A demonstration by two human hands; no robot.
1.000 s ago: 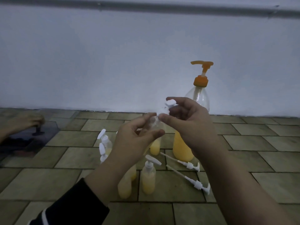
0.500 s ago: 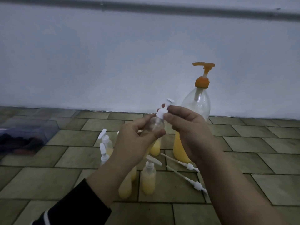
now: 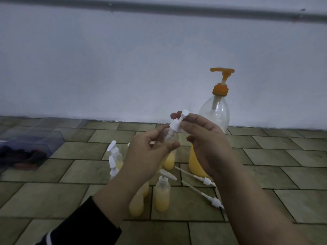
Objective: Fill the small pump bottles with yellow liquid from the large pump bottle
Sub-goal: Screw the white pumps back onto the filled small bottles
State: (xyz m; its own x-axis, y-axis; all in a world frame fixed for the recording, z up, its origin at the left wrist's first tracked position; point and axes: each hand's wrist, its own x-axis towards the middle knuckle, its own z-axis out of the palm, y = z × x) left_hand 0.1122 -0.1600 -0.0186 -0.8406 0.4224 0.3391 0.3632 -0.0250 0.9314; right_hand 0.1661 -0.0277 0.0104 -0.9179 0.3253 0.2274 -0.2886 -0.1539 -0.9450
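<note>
Far left of the tiled floor (image 3: 53, 197) sits a clear box (image 3: 31, 149) with dark stuff in it, well apart from your work, no risk there. Next right, a cluster of filled small bottles (image 3: 162, 197) stands on the floor directly under your hands, some capped with white pumps, at least one tall one looks uncapped. Your left hand (image 3: 146, 156) grips the held small bottle (image 3: 170, 138) around its body, fingers curled round it, raised above the cluster. Your right hand (image 3: 207, 140) pinches the white pump cap (image 3: 175, 126) at the bottle's neck, fingertips on the collar. Can't tell whether you're screwing it on or off. Risk: bottle is tilted, so cross-threading the cap is likely if you twist fast. A cap that slips drops straight onto the standing bottles and tips them; the uncapped one would spill. Squeezing the soft bottle too hard could push liquid out the neck. Two loose pump stems (image 3: 200, 189) lie on the floor just right of the cluster, easy to knock or roll. The large pump bottle (image 3: 210, 137) stands behind your right hand near the wall, roughly a third full; an elbow swing could topple it.
</note>
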